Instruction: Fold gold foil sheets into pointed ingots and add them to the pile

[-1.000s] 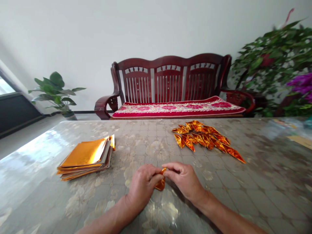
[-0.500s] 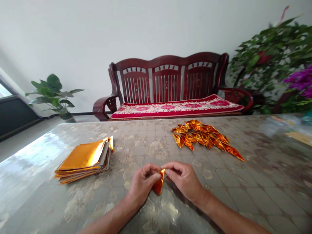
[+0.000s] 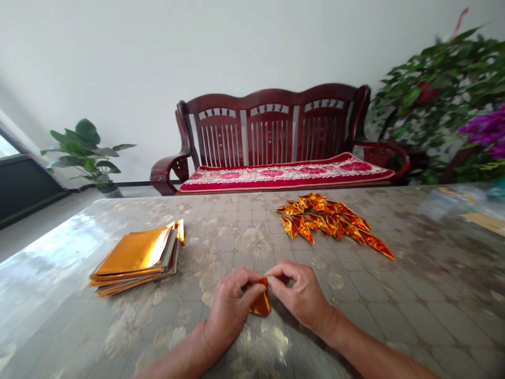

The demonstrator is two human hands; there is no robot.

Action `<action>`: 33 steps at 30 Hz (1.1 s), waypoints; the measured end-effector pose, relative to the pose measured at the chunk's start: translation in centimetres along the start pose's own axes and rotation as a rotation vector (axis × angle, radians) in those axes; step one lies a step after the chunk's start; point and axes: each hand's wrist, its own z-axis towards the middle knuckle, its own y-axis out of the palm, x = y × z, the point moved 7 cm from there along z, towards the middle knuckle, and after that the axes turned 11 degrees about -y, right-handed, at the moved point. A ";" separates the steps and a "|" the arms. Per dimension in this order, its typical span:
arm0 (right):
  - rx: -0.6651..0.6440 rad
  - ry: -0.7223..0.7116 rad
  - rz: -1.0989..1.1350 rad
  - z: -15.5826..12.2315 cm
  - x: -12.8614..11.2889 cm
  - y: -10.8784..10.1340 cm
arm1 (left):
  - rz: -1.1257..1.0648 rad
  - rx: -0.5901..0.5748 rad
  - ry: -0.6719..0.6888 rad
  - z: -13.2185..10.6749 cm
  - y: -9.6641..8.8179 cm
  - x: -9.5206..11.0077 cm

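Between my left hand (image 3: 231, 300) and my right hand (image 3: 298, 295) sits a small folded piece of gold foil paper (image 3: 260, 304), pinched by the fingertips of both hands just above the table. Its lower end hangs below my fingers. To the left lies a stack of square gold foil sheets (image 3: 136, 255), out of reach of my fingers. Further ahead, a loose heap of folded, pointed gold foil pieces (image 3: 327, 221) lies on the table, apart from both hands.
The table (image 3: 252, 337) has a glossy patterned cover and reflects window light at the left. Beyond its far edge stand a dark wooden bench (image 3: 272, 126) with a red cushion, a potted leafy plant (image 3: 84, 147), and a larger plant (image 3: 437, 100). Plastic and cardboard (image 3: 483, 223) lie at the far right.
My fingers have shifted their hold on the gold foil piece, and its top is now folded over rather than standing in a point. The stack and heap remain in place.
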 end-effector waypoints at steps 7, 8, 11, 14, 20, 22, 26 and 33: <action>0.011 -0.031 -0.034 -0.1 -0.2 -0.1 | 0.082 0.028 0.023 -0.4 0.1 0.0; 0.011 -0.032 -0.040 -0.1 -0.3 -0.2 | 0.090 0.033 0.020 -0.3 0.1 0.0; 0.004 -0.021 -0.057 -0.1 -0.2 -0.1 | 0.104 0.041 0.008 -0.1 0.0 0.0; -0.017 -0.013 -0.061 -0.2 -0.1 0.1 | 0.120 0.030 0.000 0.0 0.0 0.2; -0.064 -0.015 -0.094 -0.4 0.1 0.4 | 0.170 0.009 0.074 -0.2 -0.2 0.6; -0.078 -0.022 -0.108 -0.4 0.1 0.5 | 0.219 0.005 0.108 -0.3 -0.2 0.9; -0.102 -0.115 -0.147 -0.3 -0.8 0.3 | 0.240 -0.006 0.102 -0.3 0.0 1.0; -0.118 -0.245 -0.257 -0.3 -1.6 0.6 | 0.140 -0.015 -0.019 0.2 0.1 0.6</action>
